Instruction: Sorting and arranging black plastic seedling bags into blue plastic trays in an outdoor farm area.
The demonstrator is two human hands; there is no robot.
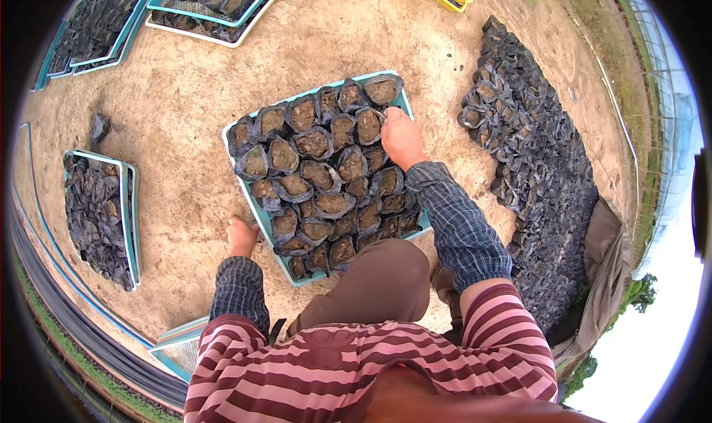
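On the ground before me lies a light-blue plastic tray (243,192), packed with black plastic nursery bags (313,143) full of brown soil. My right hand (401,138) is at its far right side, fingers closed at the rim of one soil-filled bag (369,126); the fingertips are partly hidden. Just outside the tray's left edge is my left hand (242,237). Its fingers lie close to the tray wall, and whether they touch it cannot be made out. My bent knee (384,278) covers part of the near edge.
A long heap of black bags (534,150) lies to the right, beside a bunched brown cloth (603,250). Filled stacked trays stand at left (129,223) and far left (194,28). Yellow trays (464,3) are at the far side. A loose bag (100,127) and blue hose (72,273) lie left.
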